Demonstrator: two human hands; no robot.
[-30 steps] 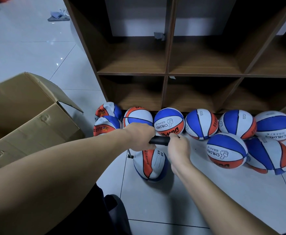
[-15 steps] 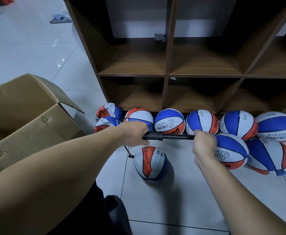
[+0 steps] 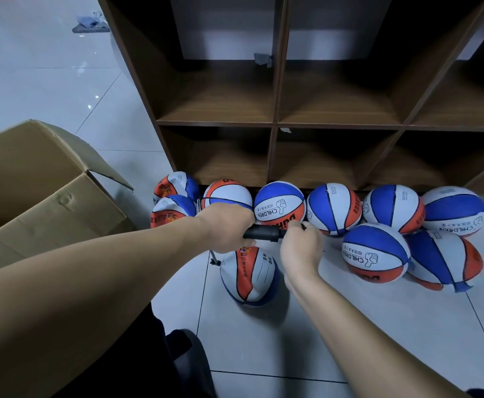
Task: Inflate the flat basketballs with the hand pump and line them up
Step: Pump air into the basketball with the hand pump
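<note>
Gripping the hand pump (image 3: 262,233) at its black barrel, the left hand (image 3: 226,227) is curled round it so the body is held steady, while the handle end is closed on by the right hand (image 3: 301,248), pressed in close to the barrel. A thin hose (image 3: 212,258) is led down to the soft, dented basketball (image 3: 249,275) on the near floor tiles. Rounder, glossy panelled balls (image 3: 279,203) are lined against the wooden shelf (image 3: 278,123) beyond; a creased cardboard box (image 3: 48,196) is left open at left.

A black hand pump (image 3: 263,232) is held level above a half-flat basketball (image 3: 249,275); inflated basketballs (image 3: 376,254) are lined beyond the hands.
</note>
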